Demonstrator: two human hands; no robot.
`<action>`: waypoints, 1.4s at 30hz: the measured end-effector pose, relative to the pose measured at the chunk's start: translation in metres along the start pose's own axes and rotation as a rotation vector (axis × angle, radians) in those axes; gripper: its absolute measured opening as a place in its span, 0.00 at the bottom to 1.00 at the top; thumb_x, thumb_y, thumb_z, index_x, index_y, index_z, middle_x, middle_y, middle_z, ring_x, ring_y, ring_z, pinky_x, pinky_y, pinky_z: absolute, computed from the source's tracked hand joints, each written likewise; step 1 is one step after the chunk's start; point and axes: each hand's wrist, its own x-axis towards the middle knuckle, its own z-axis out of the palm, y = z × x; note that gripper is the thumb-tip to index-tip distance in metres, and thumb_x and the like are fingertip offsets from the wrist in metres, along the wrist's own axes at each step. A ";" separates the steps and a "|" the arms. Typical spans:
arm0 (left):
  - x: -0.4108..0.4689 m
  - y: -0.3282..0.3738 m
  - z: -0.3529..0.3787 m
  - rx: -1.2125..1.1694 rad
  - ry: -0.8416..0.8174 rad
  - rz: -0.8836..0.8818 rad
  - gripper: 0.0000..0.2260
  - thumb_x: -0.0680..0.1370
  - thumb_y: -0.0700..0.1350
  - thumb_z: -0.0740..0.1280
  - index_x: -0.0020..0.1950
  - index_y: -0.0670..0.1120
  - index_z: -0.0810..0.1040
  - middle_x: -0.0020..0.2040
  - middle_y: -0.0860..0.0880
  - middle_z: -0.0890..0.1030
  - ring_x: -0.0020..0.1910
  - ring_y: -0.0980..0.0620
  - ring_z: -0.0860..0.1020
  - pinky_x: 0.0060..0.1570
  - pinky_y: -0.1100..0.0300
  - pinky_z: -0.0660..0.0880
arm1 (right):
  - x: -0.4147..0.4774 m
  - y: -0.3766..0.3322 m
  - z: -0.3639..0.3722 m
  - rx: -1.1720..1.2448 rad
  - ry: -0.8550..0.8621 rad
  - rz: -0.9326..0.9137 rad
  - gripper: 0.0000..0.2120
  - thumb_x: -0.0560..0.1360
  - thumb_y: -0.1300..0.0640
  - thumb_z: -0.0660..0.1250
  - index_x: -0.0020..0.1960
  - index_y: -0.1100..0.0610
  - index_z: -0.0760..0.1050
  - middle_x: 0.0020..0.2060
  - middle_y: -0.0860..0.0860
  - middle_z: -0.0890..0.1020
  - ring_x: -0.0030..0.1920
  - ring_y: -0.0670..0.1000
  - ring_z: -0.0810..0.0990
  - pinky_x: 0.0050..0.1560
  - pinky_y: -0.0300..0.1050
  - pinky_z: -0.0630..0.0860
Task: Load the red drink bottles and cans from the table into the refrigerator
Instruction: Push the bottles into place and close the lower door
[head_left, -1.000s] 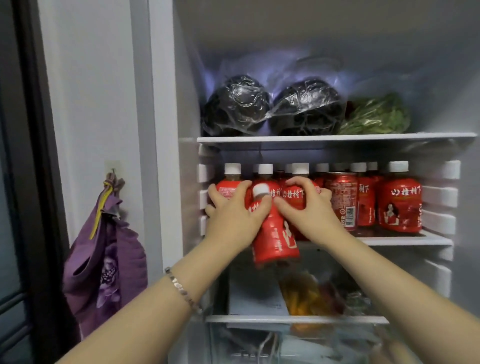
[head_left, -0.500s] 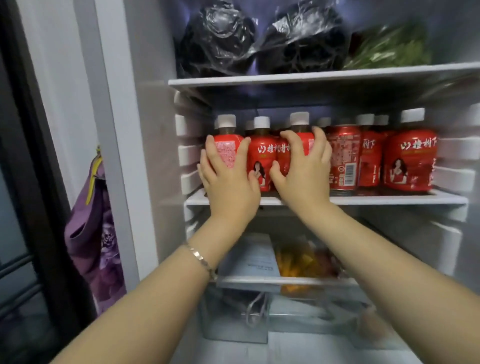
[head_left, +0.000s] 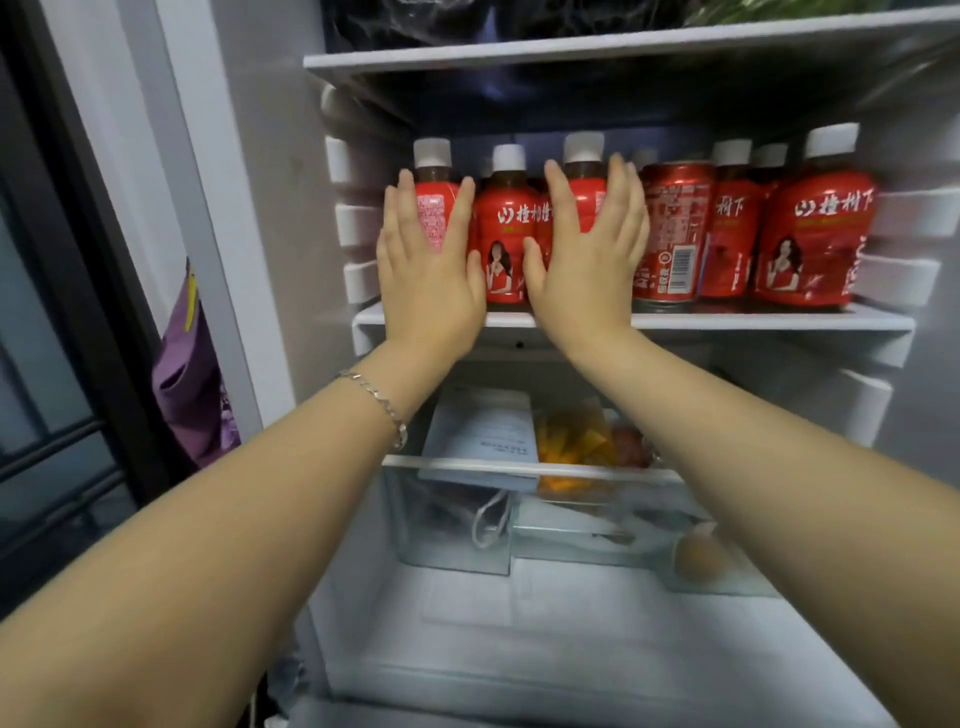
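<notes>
Fingers have uncurled since 0.5 s ago: left hand (head_left: 428, 270) and right hand (head_left: 587, 260) now lie flat and wide on the bottles (head_left: 506, 234).
Left covers the end bottle (head_left: 431, 154), right the 3rd bottle (head_left: 584, 150), beside the can (head_left: 672, 234); all stand at the shelf (head_left: 753, 322) front. Push low and evenly so the row slides back upright. White fridge (head_left: 270, 208); purple cloth (head_left: 182, 389) hangs left by a dark door (head_left: 52, 364).

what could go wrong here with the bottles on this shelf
1. The front bottles stand close to the shelf edge; pulling the left hand or right hand back carelessly might tip one out.
2. The row is packed tight against the can; pushing harder could topple bottles behind.
</notes>
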 end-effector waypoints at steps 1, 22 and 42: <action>-0.001 0.000 -0.001 0.015 -0.033 0.000 0.26 0.80 0.48 0.57 0.77 0.52 0.51 0.76 0.37 0.44 0.75 0.38 0.44 0.72 0.44 0.48 | 0.000 -0.001 -0.001 -0.021 -0.003 -0.010 0.27 0.77 0.51 0.61 0.74 0.51 0.59 0.74 0.64 0.54 0.75 0.63 0.50 0.73 0.59 0.46; -0.208 0.021 -0.077 -0.263 -0.837 -0.257 0.08 0.75 0.41 0.60 0.36 0.44 0.71 0.38 0.43 0.77 0.40 0.42 0.74 0.40 0.56 0.70 | -0.196 -0.011 -0.097 0.021 -0.888 0.246 0.02 0.73 0.57 0.63 0.45 0.51 0.72 0.48 0.54 0.80 0.47 0.56 0.77 0.42 0.43 0.69; -0.562 0.062 -0.050 -0.011 -1.616 -0.441 0.14 0.80 0.46 0.56 0.60 0.43 0.76 0.59 0.43 0.78 0.57 0.43 0.77 0.54 0.54 0.72 | -0.557 0.025 -0.140 -0.023 -1.680 0.539 0.14 0.77 0.54 0.60 0.54 0.61 0.79 0.53 0.59 0.81 0.55 0.59 0.79 0.53 0.47 0.74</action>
